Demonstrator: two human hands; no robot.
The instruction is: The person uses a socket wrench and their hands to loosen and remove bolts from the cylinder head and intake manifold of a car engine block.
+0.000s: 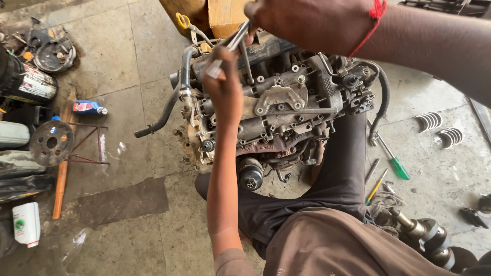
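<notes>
**Two hands on a wrench atop the engine**

Engine block [276, 110] sitting on the concrete floor [128, 92], wedged between the person's legs. Grimy, oily cast metal all over.

Left hand [225, 84] closed around the lower shank of a slim metal wrench [231, 45], above the engine's hose end. Right hand [302, 23] clamped on the wrench's upper end, just above the engine's top edge. Red thread on that wrist. Exact fastener under the tool: hidden by the hands, cannot tell.

Handling judgement:
- Engine: heavy, rigid, won't shift under torque; legs bracing it anyway.
- Wrench: light, stiff steel, likely greasy, so slip risk. Best held far from the head for leverage, second hand near the head to keep it seated.
- Black rubber hose [171, 105] off the engine's left: soft, flexes, no use as a handhold.

Around the engine: green-handled screwdriver [396, 164] to its right, bearing shells [428, 121] further right, crankshaft [427, 237] lower right, white bottle [26, 223] far lower left, blue spray can [88, 107] to the left.
</notes>
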